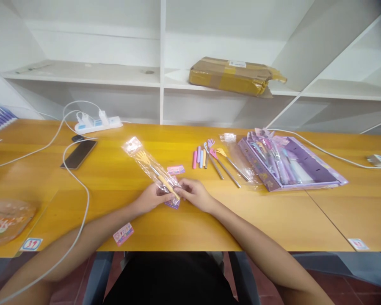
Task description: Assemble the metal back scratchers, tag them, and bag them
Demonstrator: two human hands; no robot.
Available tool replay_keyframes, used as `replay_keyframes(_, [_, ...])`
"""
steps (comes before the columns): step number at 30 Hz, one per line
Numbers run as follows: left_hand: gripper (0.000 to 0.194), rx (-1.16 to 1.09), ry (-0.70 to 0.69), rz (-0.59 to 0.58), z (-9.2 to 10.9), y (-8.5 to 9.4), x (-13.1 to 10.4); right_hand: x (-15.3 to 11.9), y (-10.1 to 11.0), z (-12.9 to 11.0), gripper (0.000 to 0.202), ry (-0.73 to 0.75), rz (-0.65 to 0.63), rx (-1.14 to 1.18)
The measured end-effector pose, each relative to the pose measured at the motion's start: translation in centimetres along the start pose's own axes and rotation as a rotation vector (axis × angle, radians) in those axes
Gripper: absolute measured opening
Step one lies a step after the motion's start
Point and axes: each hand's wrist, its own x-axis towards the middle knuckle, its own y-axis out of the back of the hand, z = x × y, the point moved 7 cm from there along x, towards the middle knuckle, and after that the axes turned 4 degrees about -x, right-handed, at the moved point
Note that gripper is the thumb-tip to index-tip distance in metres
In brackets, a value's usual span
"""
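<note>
A yellow hand-shaped back scratcher (150, 163) with a metal shaft and yellow handle lies slantwise inside a clear plastic bag. My left hand (150, 198) pinches the bag's lower end from the left. From the right, my right hand (197, 195) closes its fingers on the same end, by the handle's tip. Small printed cards (175, 170) lie behind and partly under the bag. To the right are several loose handle sleeves (199, 156) in pink, purple, blue and yellow, beside metal rods with hand-shaped heads (225, 165).
An open purple box (314, 184) holding bagged back scratchers stands right, with clear bags (241, 154) beside it. At left are a phone (80, 154), a power strip (98, 125) and a white cable (88, 195). A printed card (123, 234) lies near the front edge. A taped carton (228, 76) sits on the shelf.
</note>
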Motion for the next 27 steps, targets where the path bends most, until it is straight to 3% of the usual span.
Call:
replay_keyframes(15, [0.039, 0.002, -0.067, -0.015, 0.4, 0.2, 0.0, 0.1, 0.3, 0.0, 0.042, -0.013, 0.011, -0.012])
replay_keyframes(18, [0.035, -0.075, -0.105, 0.138, 1.1, 2.1, 0.3, -0.2, -0.2, -0.3, 0.042, -0.026, -0.049, 0.06])
replay_keyframes(21, [0.039, -0.233, -0.187, 0.41, 3.0, 5.2, 0.6, -1.0, -1.4, -0.9, 0.039, -0.03, -0.217, 0.104])
replay_keyframes(24, [0.039, -0.313, -0.253, 0.543, 4.6, 7.4, 0.9, -1.7, -2.5, -1.5, 0.032, 0.018, -0.364, 0.047])
replay_keyframes(25, [0.038, -0.321, -0.265, 0.556, 4.9, 7.8, 1.1, -1.7, -2.4, -1.6, 0.03, 0.048, -0.344, -0.011])
replay_keyframes(27, [0.038, -0.327, -0.28, 0.574, 4.9, 8.4, 1.3, -1.3, -1.5, -2.2, 0.024, 0.143, -0.182, -0.189])
